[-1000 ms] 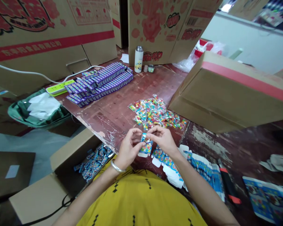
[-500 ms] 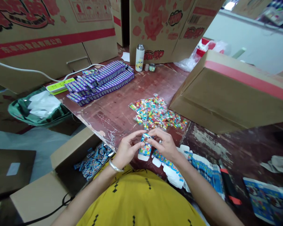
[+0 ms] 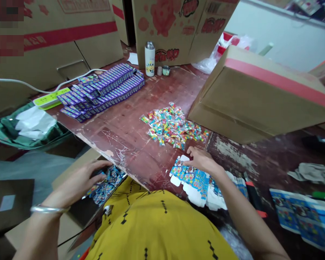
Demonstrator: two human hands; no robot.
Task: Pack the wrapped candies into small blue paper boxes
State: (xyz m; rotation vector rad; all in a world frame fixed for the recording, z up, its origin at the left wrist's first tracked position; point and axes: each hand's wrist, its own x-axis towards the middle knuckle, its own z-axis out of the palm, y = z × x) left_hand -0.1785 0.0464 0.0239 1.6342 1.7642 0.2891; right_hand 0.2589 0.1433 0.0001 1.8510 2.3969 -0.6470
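My left hand [image 3: 79, 180], with a silver bangle at the wrist, is over the open carton at the table's left edge. Its fingers are apart and nothing shows in them. Below it lie many small blue packs [image 3: 107, 186]. My right hand [image 3: 202, 160] hovers at the far end of a fanned row of flat blue-and-white box blanks [image 3: 193, 178], thumb and fingers apart. Whether a fingertip touches the top blank is unclear. Just beyond this hand is a pile of clear sachets of colourful candy [image 3: 173, 126].
Rows of purple boxes [image 3: 105, 90] stand at the back left beside a green power strip [image 3: 51, 99]. A white flask [image 3: 150, 59] stands at the back. A large carton [image 3: 260, 97] is on the right, with a red-and-black cutter [image 3: 254, 195] nearer me.
Both hands were together on a small blue box. They have parted: the left moved to the carton and no longer shows the box, the right moved to the blanks. The view shifted slightly.
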